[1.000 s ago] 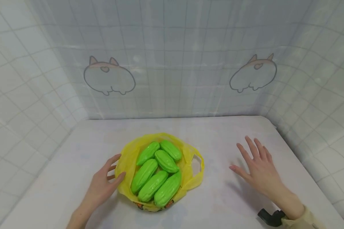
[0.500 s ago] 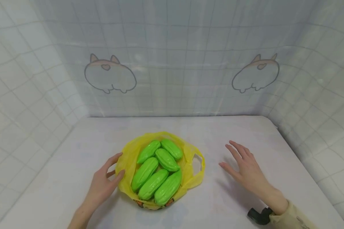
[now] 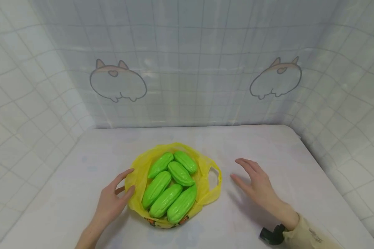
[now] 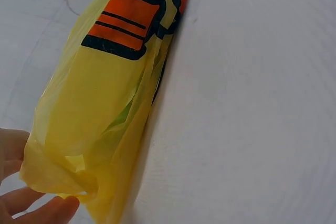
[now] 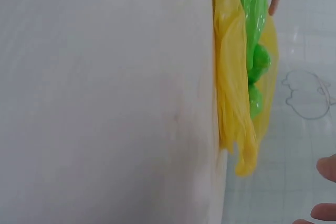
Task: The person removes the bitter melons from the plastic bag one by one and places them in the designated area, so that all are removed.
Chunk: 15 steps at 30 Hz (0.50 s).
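A yellow plastic bag (image 3: pixel 138 180) lies on the table, its mouth spread wide. Inside sit several glossy, ridged green vegetables shaped like cucumbers (image 3: pixel 165 200), which look like toys. My left hand (image 3: pixel 111 200) touches the bag's left side, fingers and thumb apart and bent slightly. In the left wrist view, its fingertips (image 4: pixel 65 208) meet a loose corner of the bag. Right of the bag, my right hand (image 3: pixel 259 185) hovers with relaxed fingers and holds nothing. Between it and the bag's looped handle (image 3: pixel 219 180) there is a small gap.
The white table (image 3: pixel 252 141) meets a pale grid-patterned curtain (image 3: pixel 190 86) at its back edge, with similar curtains at left and right. Below my right wrist is a black device (image 3: pixel 272 235) by the beige sleeve (image 3: pixel 305 233).
My right hand has moved left toward the bag's handle, its spread fingers drawing closer together. The left hand stays at the bag's left side. Bag and green vegetables look unchanged.
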Each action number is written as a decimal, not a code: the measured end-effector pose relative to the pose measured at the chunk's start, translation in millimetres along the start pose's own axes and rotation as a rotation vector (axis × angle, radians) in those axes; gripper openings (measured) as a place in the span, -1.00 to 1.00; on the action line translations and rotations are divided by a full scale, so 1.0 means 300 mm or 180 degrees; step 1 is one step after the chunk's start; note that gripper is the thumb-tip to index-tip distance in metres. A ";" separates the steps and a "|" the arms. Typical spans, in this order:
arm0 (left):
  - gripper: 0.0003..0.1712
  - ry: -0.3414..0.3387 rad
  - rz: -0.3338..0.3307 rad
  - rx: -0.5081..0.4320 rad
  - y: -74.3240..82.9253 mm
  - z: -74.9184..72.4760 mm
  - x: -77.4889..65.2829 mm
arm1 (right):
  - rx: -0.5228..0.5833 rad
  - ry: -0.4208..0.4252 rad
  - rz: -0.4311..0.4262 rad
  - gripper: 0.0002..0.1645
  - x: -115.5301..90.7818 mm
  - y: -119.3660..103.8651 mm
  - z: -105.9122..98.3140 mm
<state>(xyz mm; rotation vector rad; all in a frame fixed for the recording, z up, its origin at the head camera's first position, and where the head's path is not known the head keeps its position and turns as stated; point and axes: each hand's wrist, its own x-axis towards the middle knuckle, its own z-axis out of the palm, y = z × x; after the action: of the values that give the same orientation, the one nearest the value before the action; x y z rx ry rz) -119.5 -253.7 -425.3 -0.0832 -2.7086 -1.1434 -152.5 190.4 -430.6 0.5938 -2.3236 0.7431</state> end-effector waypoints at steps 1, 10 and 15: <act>-0.42 0.0010 0.0008 -0.0018 0.000 0.000 -0.001 | 0.0028 0.0031 0.0003 -0.39 0.001 -0.001 0.006; -0.43 0.0095 0.0106 -0.0068 0.001 -0.003 -0.006 | 0.0220 0.0040 0.0151 -0.46 0.015 -0.030 0.046; -0.42 0.0094 0.0115 -0.0075 0.001 0.000 -0.004 | 0.0303 0.0042 0.0075 -0.46 0.027 -0.042 0.070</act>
<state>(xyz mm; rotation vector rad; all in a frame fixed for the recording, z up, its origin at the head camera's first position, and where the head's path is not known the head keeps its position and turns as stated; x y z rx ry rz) -118.4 -253.4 -425.4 -0.1175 -2.6572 -1.1571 -159.6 166.0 -434.3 0.6024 -2.2967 0.8700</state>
